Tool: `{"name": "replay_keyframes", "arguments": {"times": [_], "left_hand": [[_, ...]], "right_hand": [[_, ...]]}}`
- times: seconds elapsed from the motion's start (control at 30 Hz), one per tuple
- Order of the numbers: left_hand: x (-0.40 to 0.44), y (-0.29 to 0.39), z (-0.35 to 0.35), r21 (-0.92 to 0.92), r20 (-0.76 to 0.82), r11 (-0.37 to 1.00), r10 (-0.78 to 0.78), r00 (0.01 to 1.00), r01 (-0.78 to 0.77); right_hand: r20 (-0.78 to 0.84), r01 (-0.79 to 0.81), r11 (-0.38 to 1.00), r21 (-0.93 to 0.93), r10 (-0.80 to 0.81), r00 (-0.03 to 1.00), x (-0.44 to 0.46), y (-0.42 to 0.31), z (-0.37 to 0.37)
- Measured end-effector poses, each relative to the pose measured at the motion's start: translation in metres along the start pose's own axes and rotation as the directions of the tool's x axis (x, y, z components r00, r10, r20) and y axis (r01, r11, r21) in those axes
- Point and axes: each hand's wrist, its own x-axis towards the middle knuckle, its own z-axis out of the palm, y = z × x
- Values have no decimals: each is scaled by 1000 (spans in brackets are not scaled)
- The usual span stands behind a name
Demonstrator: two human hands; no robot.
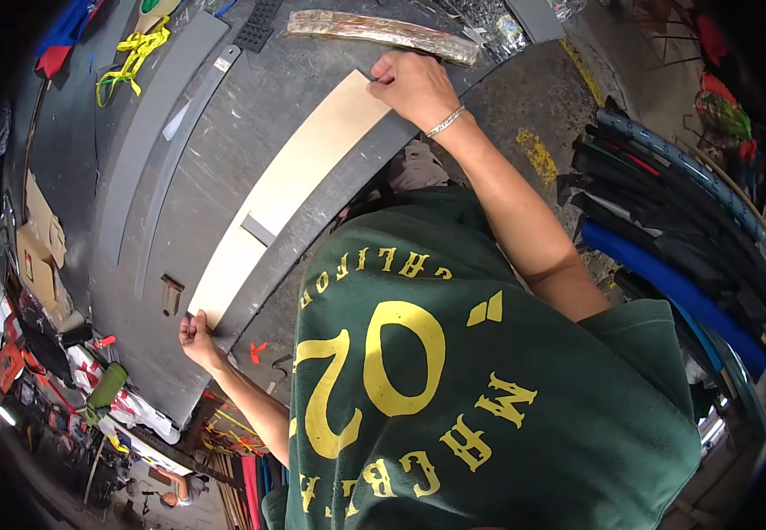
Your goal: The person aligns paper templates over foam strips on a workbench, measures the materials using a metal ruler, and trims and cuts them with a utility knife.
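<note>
A long, flat cream-coloured strip (308,155) lies on the dark grey table (290,243), looking curved in this wide view. At its far-right end, my right hand (417,91), with a bracelet at the wrist, is closed with thumb and fingers pinching the corner. My left hand (197,339) is closed on the opposite, narrower-looking end. A small dark grey rectangle shows partway along the strip's edge; whether it is a gap or a separate piece, I cannot tell. Near my left hand lies a small brown block-like piece (171,294).
Grey strips (158,110) and a narrower holed strip (171,168) lie farther across the table. A film-wrapped bundle (383,35) sits beyond my right hand. Yellow webbing (140,55) is at the far edge. Long rolls (679,296) are stacked at right. Another person (180,488) is at lower left.
</note>
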Motion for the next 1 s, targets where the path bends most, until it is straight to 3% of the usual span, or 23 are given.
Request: {"name": "replay_keyframes", "arguments": {"times": [0.23,0.7,0.8,0.83,0.87,0.9,0.93,1.0], "left_hand": [[3,-8,-1,52,-17,996,74,997,-73],[-1,-3,2,25,14,998,50,999,-51],[-5,6,-2,183,-36,983,-11,999,18],[-9,13,-1,220,-59,975,5,998,8],[0,-1,-7,173,-70,985,22,997,-10],[4,-1,-12,264,-90,965,38,995,-13],[-12,25,-1,459,-145,886,147,978,-66],[-27,49,21,567,-91,758,447,890,-322]], "right_hand": [[30,7,999,-33,-6,1000,4,3,1],[35,38,996,-80,-36,999,3,-1,0],[80,103,987,-121,-94,992,8,12,13],[51,129,991,-26,-127,991,7,15,16],[64,160,987,-33,-158,985,11,23,21],[94,117,992,-54,-112,989,11,21,20],[116,125,989,-81,-115,987,12,17,19],[164,89,995,-46,-81,983,18,25,20]]}}
